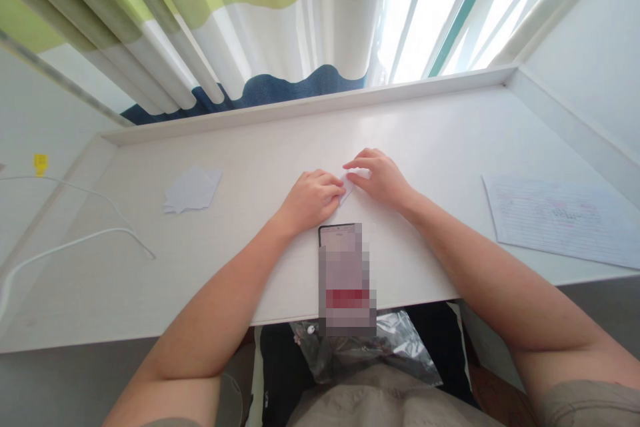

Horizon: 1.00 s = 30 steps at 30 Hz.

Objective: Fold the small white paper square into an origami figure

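Observation:
A small piece of folded white paper [349, 188] lies on the white desk [280, 287] between my two hands. My left hand [314, 199] has its fingers closed on the paper's left edge. My right hand [377, 177] is at the paper's right side, thumb and fingertips curved onto it, pinching its upper part. Parts of the paper are hidden under the fingers. Just below my hands a phone [345, 273] lies at the desk's front edge, its screen blurred out.
White paper pieces [193, 190] lie on the left. A written, lined sheet [565, 217] is at the right. A white cable [75, 240] crosses the left side. Clear plastic [400, 347] rests on the lap. Curtains [300, 27] hang behind the desk's raised back edge.

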### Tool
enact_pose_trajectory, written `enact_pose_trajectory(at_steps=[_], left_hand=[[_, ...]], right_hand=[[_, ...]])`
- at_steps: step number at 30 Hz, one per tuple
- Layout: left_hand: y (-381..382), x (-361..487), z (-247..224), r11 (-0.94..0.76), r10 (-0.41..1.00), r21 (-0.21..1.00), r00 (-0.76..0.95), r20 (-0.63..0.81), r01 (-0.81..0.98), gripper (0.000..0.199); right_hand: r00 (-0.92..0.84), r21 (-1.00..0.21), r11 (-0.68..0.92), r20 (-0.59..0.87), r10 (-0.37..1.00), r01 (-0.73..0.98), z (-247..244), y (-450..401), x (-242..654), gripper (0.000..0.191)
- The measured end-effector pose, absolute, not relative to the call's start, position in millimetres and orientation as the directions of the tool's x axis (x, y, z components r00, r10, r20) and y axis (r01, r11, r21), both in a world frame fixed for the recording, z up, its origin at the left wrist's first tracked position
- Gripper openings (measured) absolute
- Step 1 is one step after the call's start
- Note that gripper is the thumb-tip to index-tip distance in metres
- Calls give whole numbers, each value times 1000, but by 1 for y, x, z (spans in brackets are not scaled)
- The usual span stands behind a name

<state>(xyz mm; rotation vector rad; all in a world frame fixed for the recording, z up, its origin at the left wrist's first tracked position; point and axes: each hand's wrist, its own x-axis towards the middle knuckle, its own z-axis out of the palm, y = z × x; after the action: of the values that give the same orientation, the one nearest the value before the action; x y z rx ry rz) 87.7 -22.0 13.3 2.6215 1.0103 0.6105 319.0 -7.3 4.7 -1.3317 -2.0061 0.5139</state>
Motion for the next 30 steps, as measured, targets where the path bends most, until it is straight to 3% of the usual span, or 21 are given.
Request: enact_pose_trajectory(at_steps=[6,19,24,30], left_hand=[[-24,87,15,-722,683,392,679,269,570,19],[-22,89,9,-743,665,365,681,307,561,19],[-21,92,4,-790,600,415,708,372,452,24],[-19,95,0,-747,643,492,674,363,448,23]], right_hand=[[-401,-512,490,283,872,705,1,-9,326,19],[-485,-418,505,161,859,755,1,-14,346,46],[-438,-464,474,191,879,749,1,-5,343,39],[-228,-571,361,293,929,737,0,12,332,26]])
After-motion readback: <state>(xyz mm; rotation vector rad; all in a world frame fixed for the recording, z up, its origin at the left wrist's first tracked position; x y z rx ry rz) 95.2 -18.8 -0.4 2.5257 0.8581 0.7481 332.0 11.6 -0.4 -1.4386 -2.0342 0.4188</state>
